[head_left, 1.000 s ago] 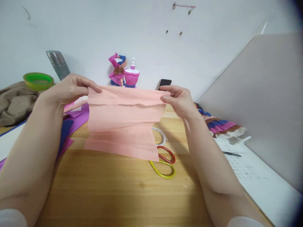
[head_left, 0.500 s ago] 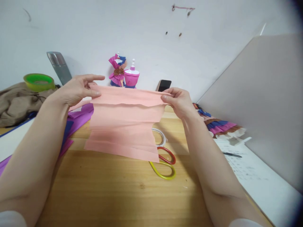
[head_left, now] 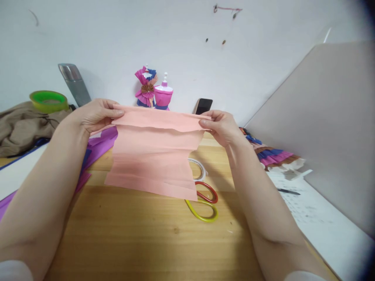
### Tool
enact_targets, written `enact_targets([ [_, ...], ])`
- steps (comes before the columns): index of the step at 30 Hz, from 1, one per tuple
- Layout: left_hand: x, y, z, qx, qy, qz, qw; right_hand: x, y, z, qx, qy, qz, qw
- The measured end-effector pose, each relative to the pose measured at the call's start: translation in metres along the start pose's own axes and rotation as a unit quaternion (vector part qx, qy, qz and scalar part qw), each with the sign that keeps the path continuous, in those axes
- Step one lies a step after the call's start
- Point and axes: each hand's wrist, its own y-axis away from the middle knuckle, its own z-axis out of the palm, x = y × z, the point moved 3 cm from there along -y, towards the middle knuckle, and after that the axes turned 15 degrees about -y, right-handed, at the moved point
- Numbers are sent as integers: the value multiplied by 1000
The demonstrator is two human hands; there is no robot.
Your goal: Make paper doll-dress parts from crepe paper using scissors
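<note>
A sheet of peach-pink crepe paper (head_left: 152,152) hangs between my hands, its top edge folded over in a band and its sides uneven. My left hand (head_left: 101,115) pinches the top left corner between thumb and fingers. At the top right corner, my right hand (head_left: 219,125) grips the folded band the same way. Behind the sheet's lower right edge lie scissors with a red and a yellow handle (head_left: 206,216); the paper hides their blades. A roll of white tape (head_left: 200,168) is just above them, partly covered.
Two small dress forms (head_left: 163,95) stand by the wall, near a phone (head_left: 204,106). At left are a grey bottle (head_left: 76,86), green tape (head_left: 48,101), brown cloth (head_left: 26,128) and purple paper (head_left: 102,144). A ruffled paper piece (head_left: 272,156), pen (head_left: 288,191) and written sheet (head_left: 310,210) lie right.
My left index finger, stretched out before, has curled in behind the paper's corner. The left hand has dipped slightly; the right hand stays about where it was.
</note>
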Motion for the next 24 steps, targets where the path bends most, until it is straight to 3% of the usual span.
enact_targets([
  [5,1,0,4,22,-4,-27,999,0,0,-2,8,45,-21,999],
  [12,-2,-6,2,48,-18,1,999,-2,1,-2,12,112,0,994],
  [19,7,-1,4,108,-213,17,971,-1,1,1,18,201,-23,979],
  [24,18,10,5,105,-231,-9,967,1,1,2,3,186,-9,983],
])
